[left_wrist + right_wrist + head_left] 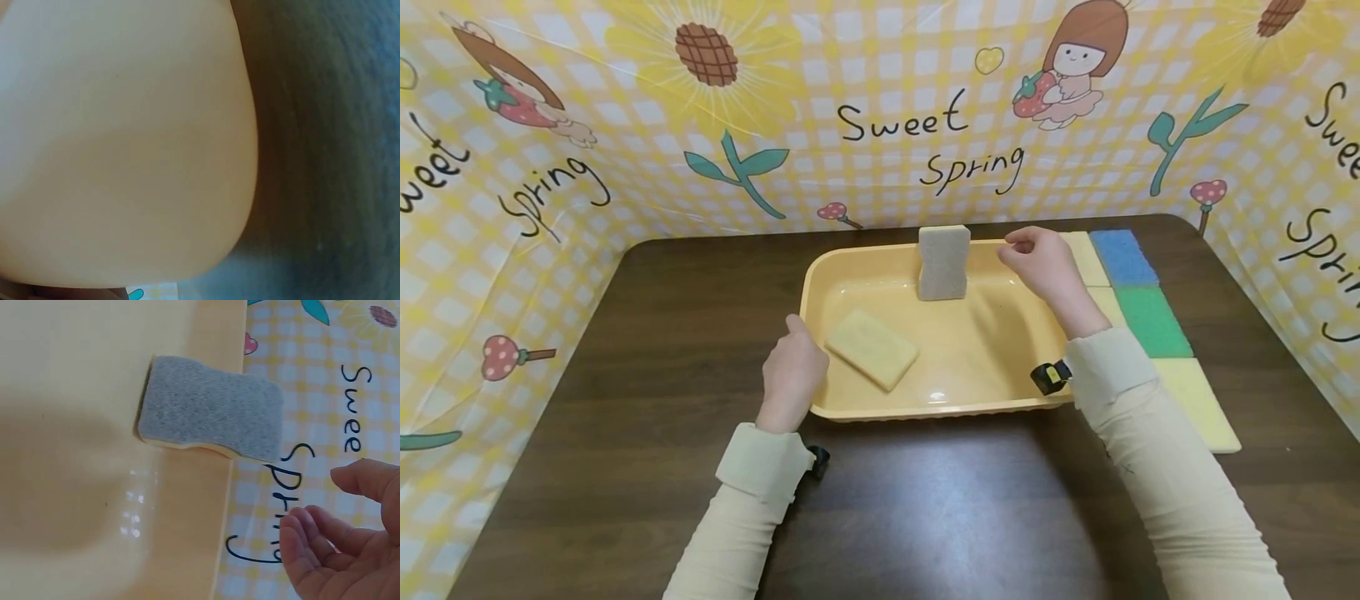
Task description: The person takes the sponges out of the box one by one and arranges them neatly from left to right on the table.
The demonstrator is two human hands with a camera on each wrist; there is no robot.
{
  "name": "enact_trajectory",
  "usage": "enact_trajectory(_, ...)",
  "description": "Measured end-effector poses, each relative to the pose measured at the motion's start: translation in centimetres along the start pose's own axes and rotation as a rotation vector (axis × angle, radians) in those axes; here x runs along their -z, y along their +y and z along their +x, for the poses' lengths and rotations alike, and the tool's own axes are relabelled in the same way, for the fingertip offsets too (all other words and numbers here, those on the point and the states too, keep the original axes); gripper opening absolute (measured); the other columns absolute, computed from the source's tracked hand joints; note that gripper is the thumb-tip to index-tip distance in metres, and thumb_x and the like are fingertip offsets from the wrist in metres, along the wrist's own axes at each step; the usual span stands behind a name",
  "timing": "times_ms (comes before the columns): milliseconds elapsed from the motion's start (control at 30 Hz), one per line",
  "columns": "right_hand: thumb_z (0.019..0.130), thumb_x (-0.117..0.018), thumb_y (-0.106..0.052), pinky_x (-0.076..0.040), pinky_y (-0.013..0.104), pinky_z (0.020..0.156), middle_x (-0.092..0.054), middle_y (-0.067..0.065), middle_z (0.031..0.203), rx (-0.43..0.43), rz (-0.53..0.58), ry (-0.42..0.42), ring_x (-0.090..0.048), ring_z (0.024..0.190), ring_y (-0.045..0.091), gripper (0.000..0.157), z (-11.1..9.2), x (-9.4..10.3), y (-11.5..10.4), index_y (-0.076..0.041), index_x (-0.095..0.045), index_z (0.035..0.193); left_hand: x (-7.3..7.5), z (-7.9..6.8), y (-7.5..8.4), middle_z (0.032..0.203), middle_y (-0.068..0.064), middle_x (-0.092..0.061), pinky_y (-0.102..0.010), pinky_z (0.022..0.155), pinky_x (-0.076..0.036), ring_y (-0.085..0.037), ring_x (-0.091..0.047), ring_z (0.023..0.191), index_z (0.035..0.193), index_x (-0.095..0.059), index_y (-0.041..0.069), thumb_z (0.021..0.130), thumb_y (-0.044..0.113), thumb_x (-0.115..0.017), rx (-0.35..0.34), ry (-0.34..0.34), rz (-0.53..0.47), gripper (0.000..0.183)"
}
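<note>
One yellow tray, mid-frame; left hand at its left rim, perhaps to steady it, grip not discernible; right hand, upper right of centre, released, holding nothing; yellow sponge, flat, tray's left; grey sponge, upper centre, on end, apparently propped by the tray's far wall

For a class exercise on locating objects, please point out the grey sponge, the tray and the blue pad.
Grey sponge [209, 409]: right wrist view, middle of its grey face.
Tray [973, 358]: head view, bare part of its floor.
Blue pad [1124, 258]: head view, middle of its top.
</note>
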State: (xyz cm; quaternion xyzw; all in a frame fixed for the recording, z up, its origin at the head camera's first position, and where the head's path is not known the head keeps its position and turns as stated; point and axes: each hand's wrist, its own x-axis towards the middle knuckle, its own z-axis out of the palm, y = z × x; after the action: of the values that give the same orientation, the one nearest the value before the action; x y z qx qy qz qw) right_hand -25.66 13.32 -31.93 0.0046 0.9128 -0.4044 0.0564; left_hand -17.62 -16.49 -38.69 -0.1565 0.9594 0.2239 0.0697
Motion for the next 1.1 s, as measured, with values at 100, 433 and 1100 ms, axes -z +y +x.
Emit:
enact_trajectory(100,0.095,-0.05,-0.025,-0.044,0.043,0.088,-0.058,0.022,0.121,0.013,0.009,0.019,-0.055,0.104,0.033,0.044,0.7,-0.7,0.0,0.001,-0.053,0.13,-0.1,0.1,0.0,0.084,-0.021,-0.061,-0.037,0.052,-0.042,-0.029,-0.06,0.066,0.123,-0.033,-0.005,0.09,0.009,-0.044,0.002,0.004,-0.001,0.037)
enact_trajectory(433,0.096,-0.052,-0.037,-0.042,0.047,0.1,-0.051,0.02,0.136,-0.028,0.003,-0.057,-0.051,0.121,0.033,0.055,2.4,-2.6,0.2,0.0,-0.047,0.135,-0.1,0.0,0.0,0.084,-0.021,-0.061,-0.038,0.054,-0.043,-0.029,-0.059,0.066,0.123,-0.033,-0.004,0.091,0.009,-0.042,0.01,-0.003,-0.007,0.036)
enact_trajectory(1100,0.092,-0.055,-0.02,-0.041,0.046,0.102,-0.05,0.025,0.133,-0.084,-0.007,-0.143,-0.05,0.118,0.036,0.055,4.4,-6.1,1.4,0.008,-0.04,0.138,-0.1,0.0,0.0,0.082,-0.019,-0.06,-0.035,0.052,-0.041,-0.027,-0.058,0.064,0.125,-0.032,-0.004,0.091,0.009,-0.043,0.017,0.002,-0.006,0.037)
